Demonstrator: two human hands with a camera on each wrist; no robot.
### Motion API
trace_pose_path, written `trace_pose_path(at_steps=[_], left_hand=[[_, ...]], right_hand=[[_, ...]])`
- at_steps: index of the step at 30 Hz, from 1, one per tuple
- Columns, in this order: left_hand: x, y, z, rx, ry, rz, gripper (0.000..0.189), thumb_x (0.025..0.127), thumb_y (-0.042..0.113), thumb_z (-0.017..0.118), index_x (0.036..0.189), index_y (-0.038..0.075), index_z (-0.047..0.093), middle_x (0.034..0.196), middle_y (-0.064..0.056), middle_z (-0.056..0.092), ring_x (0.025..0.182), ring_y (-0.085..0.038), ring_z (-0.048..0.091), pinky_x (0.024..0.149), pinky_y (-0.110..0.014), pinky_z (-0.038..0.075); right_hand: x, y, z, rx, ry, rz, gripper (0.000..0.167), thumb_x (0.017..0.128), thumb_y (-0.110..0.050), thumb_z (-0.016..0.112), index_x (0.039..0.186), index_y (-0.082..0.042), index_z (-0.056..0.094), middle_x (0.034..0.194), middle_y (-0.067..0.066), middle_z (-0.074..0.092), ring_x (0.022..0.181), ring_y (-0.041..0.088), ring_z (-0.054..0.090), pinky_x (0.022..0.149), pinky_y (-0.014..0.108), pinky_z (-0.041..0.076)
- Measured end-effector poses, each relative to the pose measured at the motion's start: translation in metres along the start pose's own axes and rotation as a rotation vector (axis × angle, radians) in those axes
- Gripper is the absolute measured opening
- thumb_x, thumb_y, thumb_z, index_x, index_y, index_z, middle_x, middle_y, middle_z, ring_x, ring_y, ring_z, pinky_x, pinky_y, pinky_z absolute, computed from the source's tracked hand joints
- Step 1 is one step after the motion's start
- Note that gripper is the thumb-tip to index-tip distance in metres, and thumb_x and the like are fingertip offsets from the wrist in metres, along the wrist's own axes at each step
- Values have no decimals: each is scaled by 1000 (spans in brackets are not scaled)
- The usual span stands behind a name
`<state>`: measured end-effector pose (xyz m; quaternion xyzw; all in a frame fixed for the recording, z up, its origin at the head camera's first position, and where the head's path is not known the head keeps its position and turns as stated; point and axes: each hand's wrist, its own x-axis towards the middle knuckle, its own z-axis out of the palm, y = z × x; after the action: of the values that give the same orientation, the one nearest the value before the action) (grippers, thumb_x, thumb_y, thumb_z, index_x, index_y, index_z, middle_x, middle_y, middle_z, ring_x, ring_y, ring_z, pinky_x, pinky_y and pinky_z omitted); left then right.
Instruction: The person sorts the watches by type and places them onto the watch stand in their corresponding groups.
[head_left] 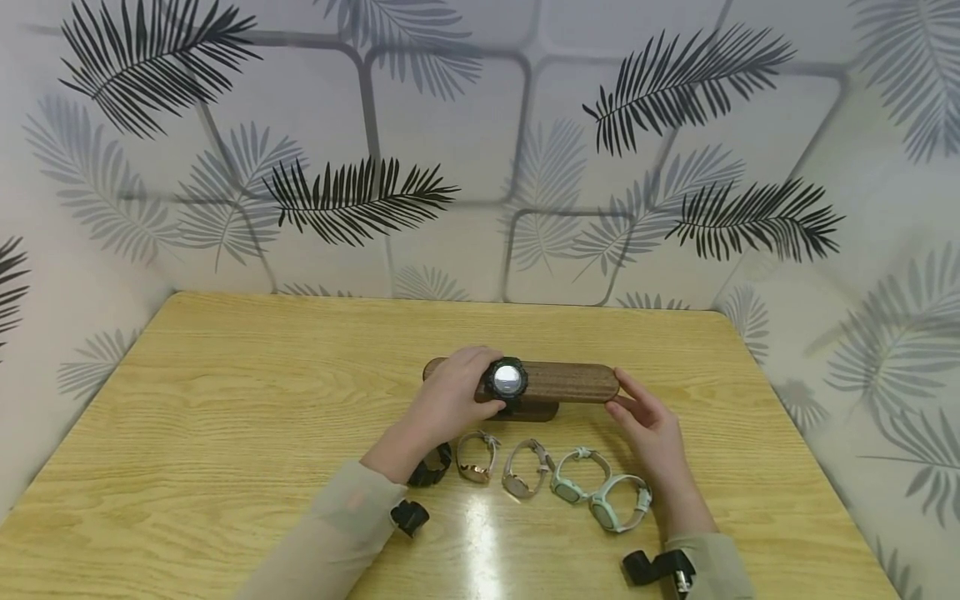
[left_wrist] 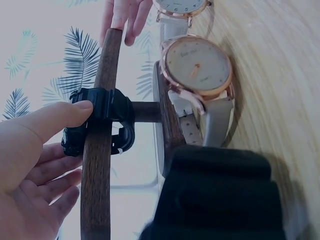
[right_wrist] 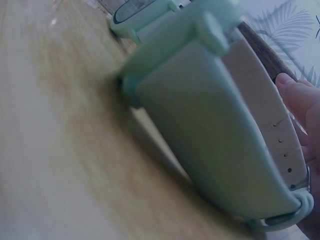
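A dark wooden watch stand (head_left: 562,382) has a horizontal bar on a short post above a small base. Around the bar, left of its middle, goes a black digital watch (head_left: 507,379) with its dial facing up. My left hand (head_left: 453,396) grips this watch, the thumb (left_wrist: 75,112) on its strap and the fingers on the far side. My right hand (head_left: 651,429) pinches the right end of the bar between thumb and fingers. In the right wrist view a mint-green watch (right_wrist: 200,125) fills much of the frame and partly hides that hand.
In front of the stand several watches lie in a curved row: a black one (head_left: 430,467), two rose-gold ones with pale straps (head_left: 477,458) and two mint-green ones (head_left: 621,503). A leaf-patterned backdrop (head_left: 450,250) rises behind the wooden table (head_left: 225,375).
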<state>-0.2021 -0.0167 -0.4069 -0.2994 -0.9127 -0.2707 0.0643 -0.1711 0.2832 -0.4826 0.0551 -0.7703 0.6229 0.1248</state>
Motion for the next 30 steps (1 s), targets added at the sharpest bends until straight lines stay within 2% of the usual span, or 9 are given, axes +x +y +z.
trace_pose_path(at_steps=[14,19,23,27,30], left_hand=[[-3,-6,-5,-52,-3,-43,58,76,18,83,126,6,56,129,-12,55,123,-27,48,105,-40,40],[-8,-7,-9,-55,-17,-59,67,77,21,82,133,3,50,133,-13,53,124,-27,47,106,-39,39],[-20,-8,-19,-81,-15,-110,74,81,27,79,141,3,43,140,-12,47,129,-28,42,110,-40,34],[-41,-11,-31,-110,16,-162,76,83,32,76,143,3,39,144,-13,43,132,-29,39,111,-43,30],[-59,-15,-34,-128,32,-206,83,82,37,76,145,3,35,146,-15,39,134,-32,35,111,-47,29]], right_hand=[[0,-2,1,-10,-1,9,49,92,-7,63,139,-4,49,142,17,45,104,3,60,87,17,50],[-1,-1,0,-9,2,12,49,93,-7,63,139,-4,49,142,16,46,104,3,60,87,18,51],[-1,-1,-1,-9,-5,13,50,92,-4,63,140,-2,48,142,17,45,104,2,60,87,18,51],[-2,-1,-1,-7,-7,19,50,92,-5,63,140,-2,48,143,16,45,104,3,60,87,18,51],[-1,-1,-1,-2,-7,18,50,93,-8,64,140,-5,48,143,15,45,105,3,60,87,18,51]])
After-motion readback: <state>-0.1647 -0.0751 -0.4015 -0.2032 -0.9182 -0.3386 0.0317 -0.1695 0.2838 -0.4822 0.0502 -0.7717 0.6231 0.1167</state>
